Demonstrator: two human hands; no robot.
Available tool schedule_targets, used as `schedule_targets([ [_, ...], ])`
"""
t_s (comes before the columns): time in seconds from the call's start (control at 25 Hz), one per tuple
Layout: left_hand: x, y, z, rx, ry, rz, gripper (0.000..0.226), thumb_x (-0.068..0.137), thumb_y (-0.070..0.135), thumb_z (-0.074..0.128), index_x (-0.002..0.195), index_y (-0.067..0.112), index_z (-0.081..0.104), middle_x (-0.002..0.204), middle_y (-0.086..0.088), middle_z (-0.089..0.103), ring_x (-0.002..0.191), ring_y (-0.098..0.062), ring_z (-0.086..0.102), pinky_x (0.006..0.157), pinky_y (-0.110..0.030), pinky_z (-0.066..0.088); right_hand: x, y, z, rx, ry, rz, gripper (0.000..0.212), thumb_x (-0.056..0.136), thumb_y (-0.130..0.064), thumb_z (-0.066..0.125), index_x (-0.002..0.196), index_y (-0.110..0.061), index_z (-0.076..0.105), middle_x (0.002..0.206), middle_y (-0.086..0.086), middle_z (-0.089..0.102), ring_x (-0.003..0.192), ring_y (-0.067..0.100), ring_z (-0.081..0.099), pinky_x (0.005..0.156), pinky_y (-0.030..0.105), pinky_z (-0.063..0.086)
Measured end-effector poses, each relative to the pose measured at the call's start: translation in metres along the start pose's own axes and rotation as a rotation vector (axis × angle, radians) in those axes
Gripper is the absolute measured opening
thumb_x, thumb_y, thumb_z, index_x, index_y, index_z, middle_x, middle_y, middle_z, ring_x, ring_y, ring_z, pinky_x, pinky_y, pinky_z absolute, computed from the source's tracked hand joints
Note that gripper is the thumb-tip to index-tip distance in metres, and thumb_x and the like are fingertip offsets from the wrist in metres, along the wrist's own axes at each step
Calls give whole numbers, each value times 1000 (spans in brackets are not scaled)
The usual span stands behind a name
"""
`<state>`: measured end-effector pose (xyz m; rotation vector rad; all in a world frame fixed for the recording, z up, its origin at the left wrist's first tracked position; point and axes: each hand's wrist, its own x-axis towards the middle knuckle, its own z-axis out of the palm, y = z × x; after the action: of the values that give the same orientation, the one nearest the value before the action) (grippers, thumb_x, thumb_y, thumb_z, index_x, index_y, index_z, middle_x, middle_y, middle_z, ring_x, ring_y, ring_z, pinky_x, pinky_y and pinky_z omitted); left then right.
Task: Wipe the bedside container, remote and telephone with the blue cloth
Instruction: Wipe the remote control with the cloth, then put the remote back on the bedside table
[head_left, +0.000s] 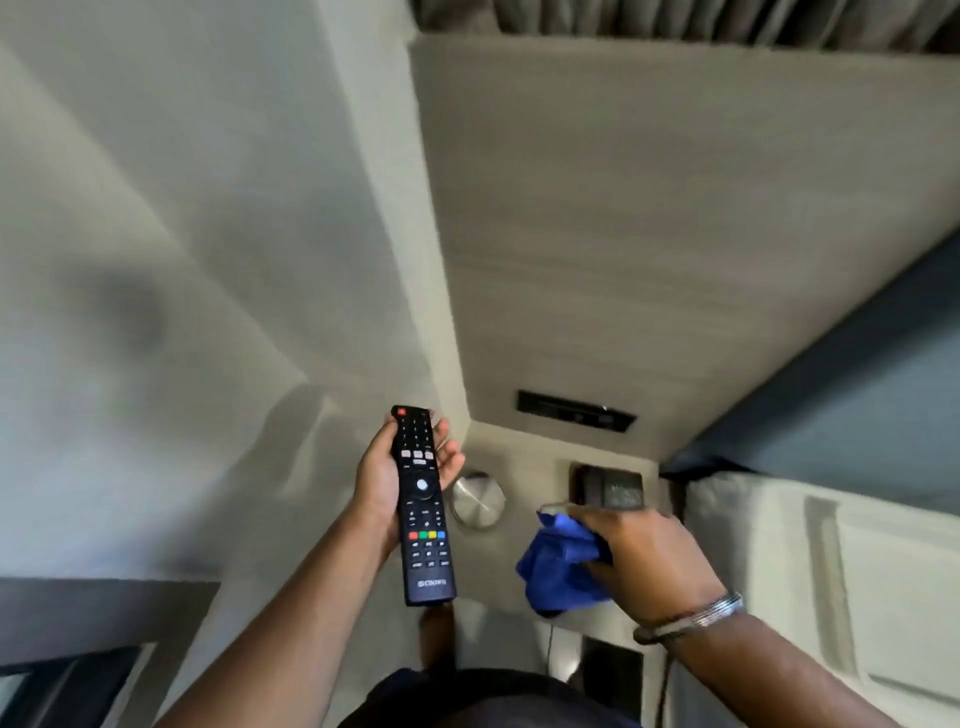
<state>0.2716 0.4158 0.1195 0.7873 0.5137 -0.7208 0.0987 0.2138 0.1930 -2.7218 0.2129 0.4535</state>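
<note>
Remote (423, 506) lies button-side up in the left hand (387, 480), fingers loosely cupped beneath; right hand (641, 558) clenches the cloth (558, 564). Beyond sit container (477, 500) and telephone (612, 488). That loose cradle could let it slip under wiping pressure.

A pale bedside surface (524, 452) sits in the corner between the wall and the bed. A round metal container (477, 500) with a brushed lid stands on its left part. A dark telephone (613, 487) lies on its right part, well apart from the container, its near edge hidden.
</note>
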Motion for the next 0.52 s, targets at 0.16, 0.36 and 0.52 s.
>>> schedule_targets([
  [0.16, 84, -93, -29, 389, -4, -159, 29, 89, 31, 65, 104, 6, 63, 81, -8, 69, 72, -25, 70, 71, -42, 62, 16, 87, 55, -11, -132, 290, 22, 90, -32, 49, 107, -25, 62, 102, 7, 72, 94, 29, 67, 77, 35, 53],
  [0.36, 222, -197, -46, 835, 146, 42, 25, 101, 23, 54, 95, 0, 59, 77, -19, 72, 51, -28, 66, 57, -37, 56, 77, 199, 90, 138, 163, 354, 21, 83, -8, 64, 102, -11, 72, 87, 22, 74, 80, 38, 69, 72, 38, 52],
  [0.52, 321, -245, -69, 1154, 184, 203, 32, 94, 42, 63, 74, 16, 62, 64, -1, 65, 55, -9, 65, 52, -24, 51, 126, 265, 142, 170, 413, 241, 33, 76, -2, 71, 107, -9, 70, 92, 19, 75, 80, 36, 70, 71, 36, 54],
])
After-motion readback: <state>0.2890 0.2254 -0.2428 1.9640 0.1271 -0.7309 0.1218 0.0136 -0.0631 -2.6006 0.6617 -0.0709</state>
